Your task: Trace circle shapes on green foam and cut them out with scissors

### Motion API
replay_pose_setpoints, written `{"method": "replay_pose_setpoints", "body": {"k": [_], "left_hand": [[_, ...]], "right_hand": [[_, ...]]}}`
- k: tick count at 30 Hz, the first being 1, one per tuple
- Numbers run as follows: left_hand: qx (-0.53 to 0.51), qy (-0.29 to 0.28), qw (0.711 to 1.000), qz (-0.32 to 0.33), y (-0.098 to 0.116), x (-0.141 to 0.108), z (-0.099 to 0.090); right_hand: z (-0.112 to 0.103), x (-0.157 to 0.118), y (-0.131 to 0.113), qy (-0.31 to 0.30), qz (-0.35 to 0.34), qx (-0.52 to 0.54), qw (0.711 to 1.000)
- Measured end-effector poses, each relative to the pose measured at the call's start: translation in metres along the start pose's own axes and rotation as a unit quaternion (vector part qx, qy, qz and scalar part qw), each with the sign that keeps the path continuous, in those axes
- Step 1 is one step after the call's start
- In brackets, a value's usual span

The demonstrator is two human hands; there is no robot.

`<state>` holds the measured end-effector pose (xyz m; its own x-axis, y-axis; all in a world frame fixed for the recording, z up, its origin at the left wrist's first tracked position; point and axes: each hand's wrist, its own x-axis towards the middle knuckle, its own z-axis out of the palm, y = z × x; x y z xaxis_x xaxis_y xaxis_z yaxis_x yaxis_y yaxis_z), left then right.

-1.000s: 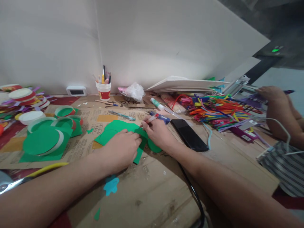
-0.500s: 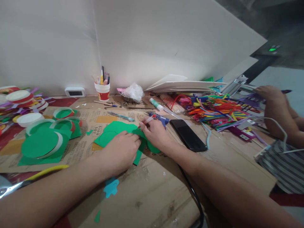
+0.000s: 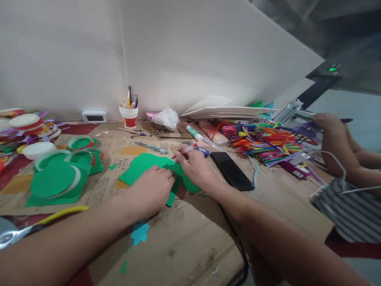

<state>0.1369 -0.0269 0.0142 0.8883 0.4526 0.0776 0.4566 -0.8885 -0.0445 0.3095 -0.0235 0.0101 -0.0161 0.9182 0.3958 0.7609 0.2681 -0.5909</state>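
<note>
The fingers of the right hand (image 3: 194, 165) are clamped on a pen (image 3: 189, 148) with a red end, its tip hidden near the green paper (image 3: 142, 162). The fingers of the left hand (image 3: 154, 186) lie close together and bent on that paper; whether they pinch its edge, I cannot tell. The paper lies flat under and beyond both hands, with a curved line at its left, and a green disc (image 3: 190, 185) shows partly from under the right hand. Just beyond the pen is a blue object (image 3: 203, 152), partly hidden; right of the hand lies a black phone (image 3: 232, 171), with a light blue pipe cleaner (image 3: 255, 174) beside it. Nearer the wearer, a blue cutout (image 3: 139, 233) and a green scrap (image 3: 123, 267) lie on the worktop (image 3: 175, 250). Left of the hands, white rings (image 3: 76, 178) rest on green sheets, and scissors (image 3: 62, 213) lie partly behind the left forearm. Beyond the hands are a glue stick (image 3: 193, 132), a plastic bag (image 3: 168, 118) and a cup (image 3: 129, 116) of pens. Farther right, colored pipe cleaners (image 3: 268, 140) lie heaped, and past them is a co-worker's hand (image 3: 326, 121).
</note>
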Motion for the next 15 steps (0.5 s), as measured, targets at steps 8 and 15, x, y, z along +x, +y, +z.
{"method": "replay_pose_setpoints", "body": {"k": [8,15], "left_hand": [[0.027,0.008,1.0,0.012,-0.001,0.001,0.005],[0.012,0.026,0.999,0.023,-0.003,-0.001,0.007]], "right_hand": [[-0.015,0.019,-0.024,-0.029,0.005,0.049,0.998],[0.008,0.015,-0.014,0.025,0.056,0.002,0.998]]}}
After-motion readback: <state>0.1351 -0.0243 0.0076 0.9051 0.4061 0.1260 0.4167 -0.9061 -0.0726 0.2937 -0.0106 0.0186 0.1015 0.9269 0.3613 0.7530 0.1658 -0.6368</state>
